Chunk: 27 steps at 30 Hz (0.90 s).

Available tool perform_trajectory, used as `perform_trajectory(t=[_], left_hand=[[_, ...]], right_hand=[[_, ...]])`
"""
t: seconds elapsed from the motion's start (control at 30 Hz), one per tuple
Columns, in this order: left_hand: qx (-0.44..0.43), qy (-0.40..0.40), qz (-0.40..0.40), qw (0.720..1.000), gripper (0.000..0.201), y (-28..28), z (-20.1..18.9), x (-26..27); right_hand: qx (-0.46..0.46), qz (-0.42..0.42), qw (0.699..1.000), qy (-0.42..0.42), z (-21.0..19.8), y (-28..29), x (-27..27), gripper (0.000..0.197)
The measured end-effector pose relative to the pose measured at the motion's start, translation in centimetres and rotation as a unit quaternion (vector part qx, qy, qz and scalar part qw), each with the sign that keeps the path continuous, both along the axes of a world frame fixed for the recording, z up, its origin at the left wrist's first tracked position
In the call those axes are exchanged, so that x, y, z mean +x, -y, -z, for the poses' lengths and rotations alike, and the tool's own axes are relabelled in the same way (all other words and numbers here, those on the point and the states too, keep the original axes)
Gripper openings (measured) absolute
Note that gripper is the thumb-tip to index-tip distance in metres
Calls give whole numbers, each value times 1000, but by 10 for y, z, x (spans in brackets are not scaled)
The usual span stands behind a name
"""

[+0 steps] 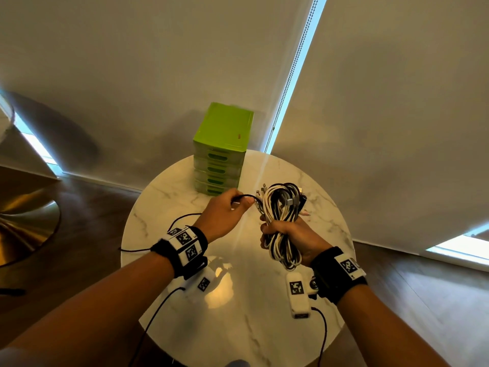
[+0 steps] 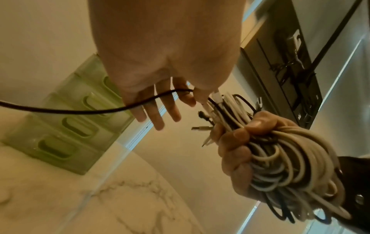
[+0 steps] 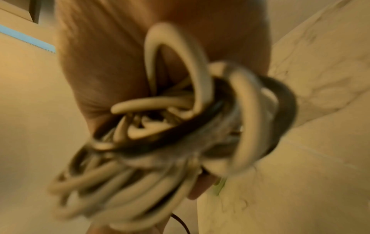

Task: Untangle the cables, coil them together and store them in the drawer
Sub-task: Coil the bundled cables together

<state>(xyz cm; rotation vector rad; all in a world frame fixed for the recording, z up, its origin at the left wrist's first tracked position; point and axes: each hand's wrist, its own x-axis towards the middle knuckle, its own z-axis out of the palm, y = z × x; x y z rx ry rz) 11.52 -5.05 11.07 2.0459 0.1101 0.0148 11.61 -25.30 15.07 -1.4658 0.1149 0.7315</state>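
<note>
Above the near half of the table [image 1: 238, 327], your right hand [image 1: 296, 239] is gripping the coil [image 1: 281, 221] of white and black cables around its middle, fingers wrapped tight, loops sticking out above and below the fist. In the right wrist view the coil [image 3: 160, 134] is filling the frame, too blurred to count strands. Just to its left, your left hand [image 1: 225, 215] is pinching a loose black cable [image 1: 244, 196] between thumb and forefinger, the other fingers [image 2: 152, 110] hanging straight. That cable [image 2: 70, 110] is running from the coil [image 2: 280, 158] through the pinch and trailing off to your left, over the table edge. Several plug ends are poking from the coil's top. Farther back, the green drawer unit [image 1: 221, 152] is standing on the table's far edge, all its drawers seemingly pushed in, against the blinds [image 1: 132, 62].
</note>
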Motion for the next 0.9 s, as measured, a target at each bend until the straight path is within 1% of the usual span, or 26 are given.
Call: perform_trajectory(t=[0.07, 0.1, 0.13, 0.17, 0.2, 0.23, 0.3, 0.37, 0.43, 0.47, 0.57, 0.63, 0.67, 0.77, 0.8, 0.87, 0.9], left_hand=[[61, 8, -52, 997, 43, -2, 0, 1], [86, 4, -63, 994, 48, -3, 0, 2], [73, -11, -59, 995, 49, -4, -2, 2], [18, -28, -44, 999, 48, -4, -4, 2], [-54, -49, -24, 997, 48, -2, -4, 2], [-128, -66, -11, 990, 50, 3, -5, 1], [-259, -109, -11, 960, 48, 15, -8, 1], [-339, -125, -54, 931, 41, 29, -11, 6], [-377, -122, -97, 913, 36, 40, -17, 11], [-390, -112, -109, 907, 37, 43, -20, 12], [-422, -91, -140, 891, 46, 45, -19, 14], [-460, -94, -168, 867, 48, 48, -21, 14], [-480, -103, -173, 854, 49, 50, -22, 15], [-528, -147, -156, 822, 62, 55, -25, 18], [-533, -159, -152, 817, 62, 56, -26, 18], [-523, -174, -130, 824, 56, 56, -28, 18], [-510, -182, -115, 833, 53, 56, -30, 17]], right_hand=[[13, -9, 1000, -15, 2, 2, -2, 29], [13, -15, 1000, -18, 2, 3, -4, 28], [8, -20, 1000, -14, 2, 4, -5, 27], [5, -23, 1000, -7, 3, 4, -6, 27], [3, -23, 1000, 1, 4, 3, -7, 27], [1, -19, 1000, 10, 6, 2, -6, 26], [-28, -15, 998, 46, 9, -2, -6, 18], [-84, -42, 991, 98, 9, -10, -8, 10], [-121, -69, 980, 143, 11, -17, -12, 8], [-134, -70, 975, 162, 12, -20, -13, 8], [-199, -37, 950, 237, 21, -23, -10, 3], [-238, -16, 933, 270, 24, -24, -7, 8], [-244, -8, 929, 278, 23, -25, -6, 9], [-216, -16, 936, 277, 19, -27, -4, 17], [-208, -25, 941, 266, 17, -26, -3, 18], [-185, -38, 954, 234, 14, -23, -2, 15], [-164, -45, 960, 221, 12, -23, -3, 15]])
